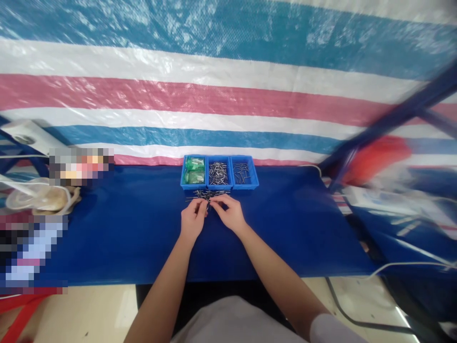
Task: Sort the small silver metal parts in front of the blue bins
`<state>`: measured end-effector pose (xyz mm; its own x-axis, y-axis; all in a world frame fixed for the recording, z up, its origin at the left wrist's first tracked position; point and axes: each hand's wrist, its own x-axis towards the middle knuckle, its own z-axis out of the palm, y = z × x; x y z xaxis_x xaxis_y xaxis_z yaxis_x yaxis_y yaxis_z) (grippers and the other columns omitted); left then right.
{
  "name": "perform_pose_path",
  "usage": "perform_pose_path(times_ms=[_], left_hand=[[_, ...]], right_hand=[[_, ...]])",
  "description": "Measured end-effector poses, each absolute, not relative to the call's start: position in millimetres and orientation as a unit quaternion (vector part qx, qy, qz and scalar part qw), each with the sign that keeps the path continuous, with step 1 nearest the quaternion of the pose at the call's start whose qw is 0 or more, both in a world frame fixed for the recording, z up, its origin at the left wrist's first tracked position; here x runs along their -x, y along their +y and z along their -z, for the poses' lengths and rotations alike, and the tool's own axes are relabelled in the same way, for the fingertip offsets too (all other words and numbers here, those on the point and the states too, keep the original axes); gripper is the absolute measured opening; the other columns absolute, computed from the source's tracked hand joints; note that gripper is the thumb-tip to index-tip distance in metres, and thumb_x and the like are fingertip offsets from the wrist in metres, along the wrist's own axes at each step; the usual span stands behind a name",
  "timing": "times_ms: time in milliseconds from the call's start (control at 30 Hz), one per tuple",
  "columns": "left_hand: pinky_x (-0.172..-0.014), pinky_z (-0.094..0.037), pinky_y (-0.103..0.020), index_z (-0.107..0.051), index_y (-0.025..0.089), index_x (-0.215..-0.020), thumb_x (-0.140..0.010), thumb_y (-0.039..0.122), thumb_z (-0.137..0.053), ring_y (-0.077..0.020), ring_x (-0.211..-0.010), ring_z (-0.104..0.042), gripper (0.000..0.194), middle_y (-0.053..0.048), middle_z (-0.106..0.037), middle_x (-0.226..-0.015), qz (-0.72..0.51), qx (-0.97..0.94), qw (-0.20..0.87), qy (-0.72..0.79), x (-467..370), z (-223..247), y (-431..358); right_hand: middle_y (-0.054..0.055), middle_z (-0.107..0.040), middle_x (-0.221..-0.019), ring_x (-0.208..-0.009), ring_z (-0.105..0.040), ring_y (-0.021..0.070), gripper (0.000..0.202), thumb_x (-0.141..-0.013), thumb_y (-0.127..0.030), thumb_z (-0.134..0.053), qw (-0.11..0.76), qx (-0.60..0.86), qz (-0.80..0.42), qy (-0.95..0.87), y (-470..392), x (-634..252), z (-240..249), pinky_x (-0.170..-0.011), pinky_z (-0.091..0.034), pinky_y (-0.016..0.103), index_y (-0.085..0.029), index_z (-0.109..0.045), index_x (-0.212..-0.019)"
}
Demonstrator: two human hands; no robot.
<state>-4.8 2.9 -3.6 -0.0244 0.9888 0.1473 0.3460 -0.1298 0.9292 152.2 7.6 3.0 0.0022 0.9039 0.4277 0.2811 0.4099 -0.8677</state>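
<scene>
Pinching possibly a thin pin (209, 201), fingertip grip, left hand (193, 216) and right hand (230, 212) together, seemingly for precision; facing loose pins (204, 193) and blue bins (219, 187), presumably for reach.

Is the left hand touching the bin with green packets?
Apart: the head view shows blue table and loose metal pins between the left hand and the bin.

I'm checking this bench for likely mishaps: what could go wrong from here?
The left hand and right hand are close to the loose metal pieces, so a brush might scatter some across the table. The middle bin and right bin sit side by side, both holding thin metal pieces, so their contents could get mixed.
</scene>
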Motion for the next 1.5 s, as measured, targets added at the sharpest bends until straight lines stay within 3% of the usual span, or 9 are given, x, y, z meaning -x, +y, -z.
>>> perform_pose_path(times_ms=[133,633,967,1200,1500], left_hand=[[-0.064,-0.053,-0.024,-0.066,0.021,-0.106,-0.089,0.046,-0.060,-0.0115,-0.060,-0.065,0.031,0.002,-0.067,-0.069,-0.462,-0.592,0.372,0.546,2.4,6.2,3.8],[-0.062,-0.045,-0.022,-0.062,0.019,-0.075,-0.096,0.044,-0.048,-0.0100,-0.055,-0.058,0.035,0.003,-0.061,-0.058,-0.420,-0.644,0.301,0.564,8.2,2.3,3.6],[-0.064,-0.052,-0.024,-0.067,0.021,-0.101,-0.088,0.046,-0.061,-0.0122,-0.059,-0.064,0.029,0.002,-0.066,-0.066,-0.460,-0.598,0.358,0.550,3.5,7.2,4.1],[-0.063,-0.049,-0.023,-0.065,0.020,-0.092,-0.092,0.045,-0.055,-0.0115,-0.057,-0.062,0.027,0.003,-0.064,-0.063,-0.444,-0.614,0.332,0.562,4.4,4.9,4.3],[-0.061,-0.044,-0.022,-0.062,0.019,-0.068,-0.094,0.046,-0.051,-0.0098,-0.055,-0.055,0.039,0.003,-0.060,-0.058,-0.424,-0.643,0.301,0.563,5.9,-0.2,3.3]], right_hand=[[0.005,-0.074,-0.092,-0.073,-0.065,0.0156,0.012,-0.089,-0.027,-0.066,0.539,0.462,-0.296,-0.639,8.2,-152.1,-2.8,-0.071,-0.055,0.030,-0.022,-0.075,-0.094],[0.005,-0.074,-0.092,-0.071,-0.065,0.0156,0.011,-0.087,-0.028,-0.068,0.536,0.438,-0.301,-0.656,7.8,-151.5,-2.6,-0.067,-0.055,0.030,-0.022,-0.075,-0.095],[0.005,-0.074,-0.090,-0.072,-0.065,0.0161,0.011,-0.088,-0.026,-0.067,0.542,0.454,-0.295,-0.643,9.2,-151.4,-1.9,-0.067,-0.054,0.030,-0.022,-0.075,-0.096],[0.005,-0.074,-0.091,-0.078,-0.067,0.0175,0.012,-0.088,-0.025,-0.068,0.539,0.448,-0.298,-0.648,8.9,-151.5,-2.8,-0.068,-0.054,0.030,-0.023,-0.075,-0.097],[0.005,-0.075,-0.092,-0.082,-0.067,0.0180,0.010,-0.088,-0.024,-0.068,0.539,0.431,-0.287,-0.664,8.3,-151.4,-2.4,-0.067,-0.055,0.030,-0.023,-0.075,-0.094]])
